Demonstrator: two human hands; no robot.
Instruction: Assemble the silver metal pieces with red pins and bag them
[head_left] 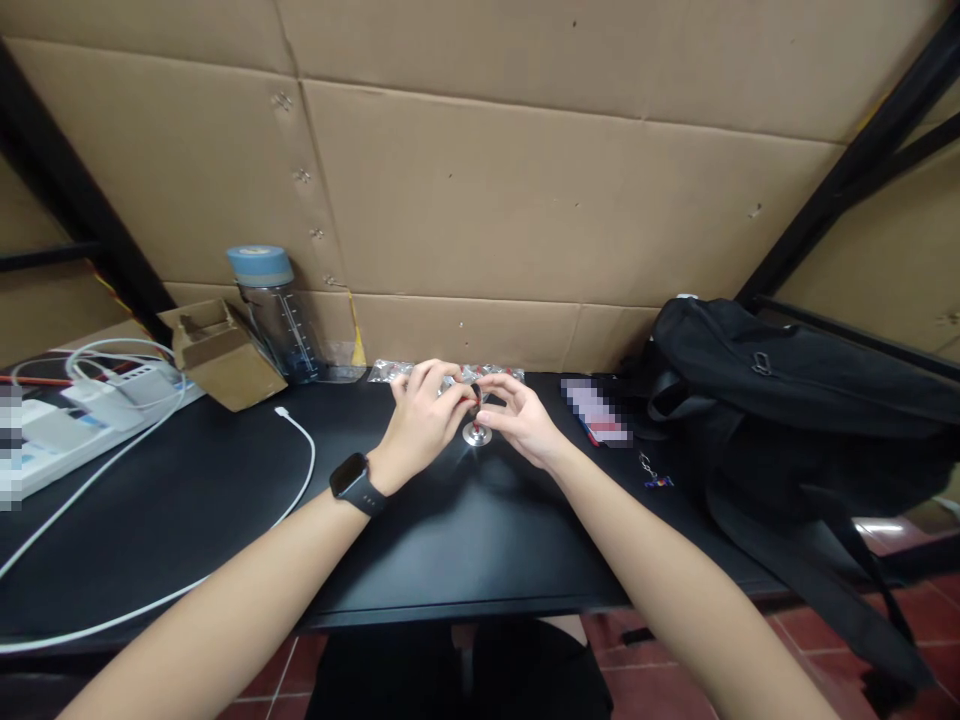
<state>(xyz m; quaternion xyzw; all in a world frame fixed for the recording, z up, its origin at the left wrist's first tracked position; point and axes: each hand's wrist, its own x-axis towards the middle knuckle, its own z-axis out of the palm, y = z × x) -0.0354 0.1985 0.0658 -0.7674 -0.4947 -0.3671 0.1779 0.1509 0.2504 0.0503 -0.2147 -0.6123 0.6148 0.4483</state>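
A small object with a round, shiny silver base (477, 434) stands on the black table; its red and black upper part sits between my fingers, and its kind is hard to tell. My left hand (427, 408), with a black watch (352, 480) on the wrist, has its fingers curled in a pinch at the upper part. From the other side my right hand (521, 415) pinches the same part with thumb and fingertips. The fingers hide most of the upper part. Just behind the hands lie clear plastic packets (394, 371) with bits of red in them.
To the left are a power strip (37, 470), a white cable (313, 455), an opened cardboard box (229, 365) and a blue-lidded bottle (281, 320). At right lie a phone (598, 410), a keyring (658, 482) and a black backpack (795, 420). Cardboard (480, 200) walls the back.
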